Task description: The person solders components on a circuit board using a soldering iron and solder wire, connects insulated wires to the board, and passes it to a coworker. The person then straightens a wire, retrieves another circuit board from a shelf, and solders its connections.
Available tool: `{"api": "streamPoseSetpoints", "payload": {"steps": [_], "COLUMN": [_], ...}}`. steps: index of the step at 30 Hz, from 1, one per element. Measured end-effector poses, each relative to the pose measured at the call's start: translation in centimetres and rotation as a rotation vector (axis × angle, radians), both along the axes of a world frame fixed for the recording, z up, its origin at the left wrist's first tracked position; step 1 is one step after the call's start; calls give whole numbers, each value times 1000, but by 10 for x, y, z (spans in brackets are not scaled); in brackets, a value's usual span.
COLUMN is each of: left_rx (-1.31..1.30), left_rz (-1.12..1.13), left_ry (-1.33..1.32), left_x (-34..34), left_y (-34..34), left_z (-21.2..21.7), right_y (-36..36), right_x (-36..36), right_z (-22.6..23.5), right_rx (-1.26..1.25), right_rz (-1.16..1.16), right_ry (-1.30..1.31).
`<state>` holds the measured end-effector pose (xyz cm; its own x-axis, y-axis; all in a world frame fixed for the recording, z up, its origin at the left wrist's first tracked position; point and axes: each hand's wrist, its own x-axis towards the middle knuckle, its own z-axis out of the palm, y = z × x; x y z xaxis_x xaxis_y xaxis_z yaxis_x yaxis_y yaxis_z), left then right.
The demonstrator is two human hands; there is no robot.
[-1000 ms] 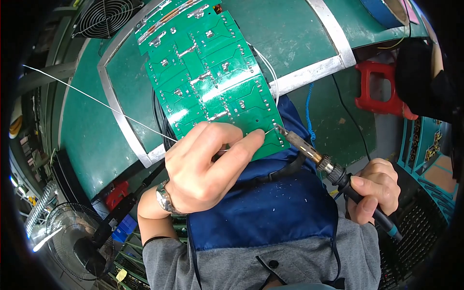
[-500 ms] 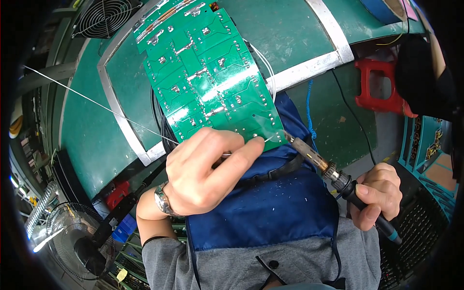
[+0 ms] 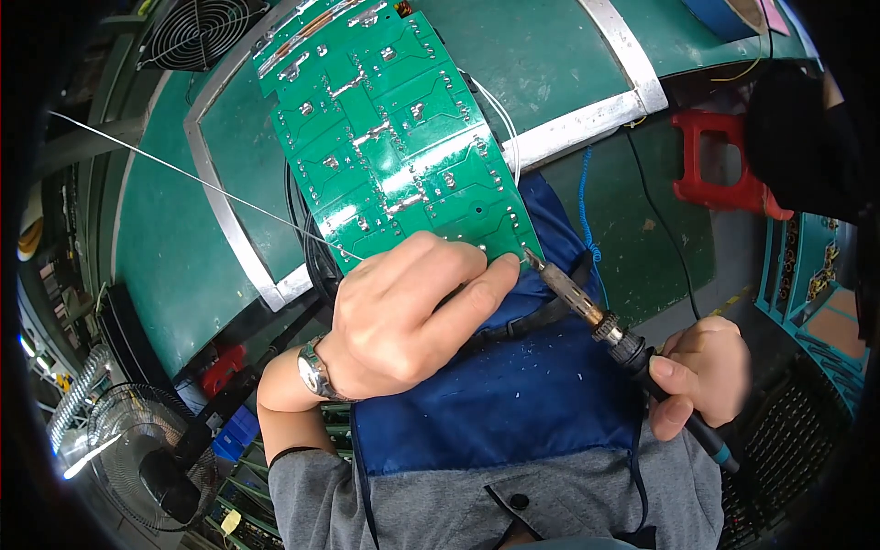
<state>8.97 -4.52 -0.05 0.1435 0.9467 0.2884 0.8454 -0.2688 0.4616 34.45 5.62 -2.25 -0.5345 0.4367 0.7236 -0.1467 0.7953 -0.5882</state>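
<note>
A large green circuit board (image 3: 403, 151) lies solder side up, its near corner overhanging the bench toward my lap. My left hand (image 3: 412, 312) pinches a thin strand of solder wire (image 3: 197, 179) over the board's near edge; the wire trails off to the upper left. In my right hand (image 3: 701, 376) is a soldering iron (image 3: 632, 353), gripped by its black handle. The iron's tip meets the board's near right corner, close beside my left fingertips. My left hand covers part of the board's near edge.
The green bench (image 3: 541, 82) has metal strips along it. Dark cables (image 3: 298, 220) and white wires (image 3: 502, 119) come from under the board. A small fan (image 3: 203, 32) stands at the back left, a larger one (image 3: 151, 458) at lower left. A red stool (image 3: 720, 160) is at right.
Both hands have shifted: the left slightly to the right, the right leftward with the iron. The iron's tip has moved to a pad a little higher. The smoke has thinned.
</note>
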Motion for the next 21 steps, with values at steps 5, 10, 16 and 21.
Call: {"api": "streamPoseSetpoints", "payload": {"steps": [5,10,16,21], "left_rx": [31,64,200,230], "left_rz": [38,62,63,31], "left_ry": [-23,-77,-218,-253], "left_x": [-8,-14,-10,1], "left_y": [-4,-4,6,35], "left_z": [-2,-12,-18,-25], "right_y": [2,15,38,102], "right_x": [4,3,-9,-39], "right_z": [-1,-6,-9,-7], "right_rx": [-17,-58,-152,-194], "right_rz": [26,-17,-328,-643], "right_ry": [16,108,42,236]}}
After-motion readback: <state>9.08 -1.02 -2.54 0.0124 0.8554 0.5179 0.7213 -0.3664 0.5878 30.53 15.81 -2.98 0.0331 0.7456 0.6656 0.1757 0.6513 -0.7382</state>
